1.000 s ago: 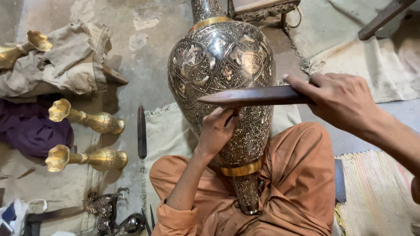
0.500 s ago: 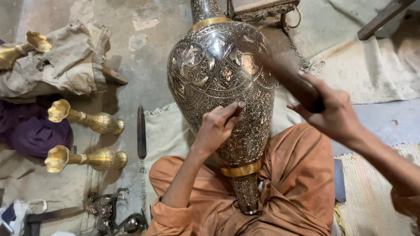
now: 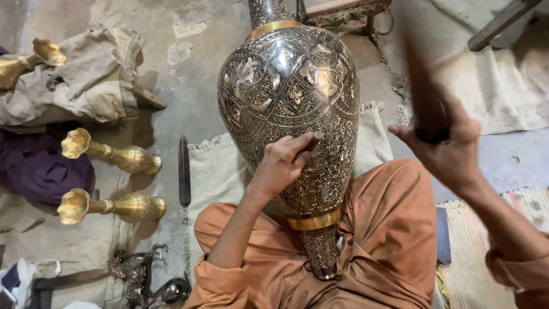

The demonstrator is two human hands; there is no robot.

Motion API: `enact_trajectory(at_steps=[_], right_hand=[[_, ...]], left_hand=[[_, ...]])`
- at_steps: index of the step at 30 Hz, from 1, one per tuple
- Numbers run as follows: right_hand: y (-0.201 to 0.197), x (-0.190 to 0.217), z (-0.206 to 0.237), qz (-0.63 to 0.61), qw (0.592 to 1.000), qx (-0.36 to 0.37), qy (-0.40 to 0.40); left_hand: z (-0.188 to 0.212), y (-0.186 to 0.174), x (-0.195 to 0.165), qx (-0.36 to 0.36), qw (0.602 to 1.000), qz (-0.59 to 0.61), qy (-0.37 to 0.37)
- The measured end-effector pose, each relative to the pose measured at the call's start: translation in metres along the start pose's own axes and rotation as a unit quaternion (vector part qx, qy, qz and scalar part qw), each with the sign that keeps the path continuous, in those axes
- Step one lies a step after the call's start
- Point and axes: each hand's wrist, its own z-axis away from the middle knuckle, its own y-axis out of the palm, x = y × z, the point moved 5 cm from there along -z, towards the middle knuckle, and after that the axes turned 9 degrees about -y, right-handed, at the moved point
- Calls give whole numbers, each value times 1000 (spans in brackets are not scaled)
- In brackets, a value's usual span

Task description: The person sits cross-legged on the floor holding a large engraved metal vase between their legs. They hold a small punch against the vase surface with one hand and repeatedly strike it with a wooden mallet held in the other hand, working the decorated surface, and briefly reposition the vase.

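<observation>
- While the vase (image 3: 289,114) lies tilted across the lap, foot toward 6 o'clock and neck toward 12, the work on it carries on.
- Left hand (image 3: 283,163) — at centre, closed on a thin chisel (image 3: 306,146) whose tip presses the engraved belly of the vase. Against the pictures a second and half a second back, this hand has barely shifted; the tool sits on much the same patch of pattern.
- Right hand (image 3: 443,146) — at 3 o'clock, clenched round a dark striker (image 3: 423,91). A second ago that striker lay level over the vase, close to the chisel; half a second ago it was swinging away; now it stands raised toward 1 o'clock, blurred and well apart from the chisel. By my judgement, one blow is spent and the hand is cocked between strokes, so the chasing goes on at the same spot.
- Orange cloth (image 3: 383,240) — over the knees, cradling the vase's foot and gold band.
- Two brass trumpet-mouthed pieces (image 3: 108,151) (image 3: 108,206) — lying at 9 o'clock, mouths to the left, near each other.
- Dark blade-like tool (image 3: 183,171) — on the floor between those pieces and the vase, touching neither.
- Beige cloth bundle (image 3: 86,91) — at 10 o'clock.
</observation>
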Motion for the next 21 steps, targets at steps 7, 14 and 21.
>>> enact_trajectory(at_steps=[7, 14, 21], right_hand=[[11, -11, 34, 269, 951, 153, -25], [0, -35, 54, 250, 953, 167, 41], [4, -51, 64, 193, 969, 138, 67]], left_hand=[[6, -1, 0, -22, 996, 71, -47], [21, -24, -6, -126, 960, 219, -125], [14, -12, -9, -82, 965, 210, -134]])
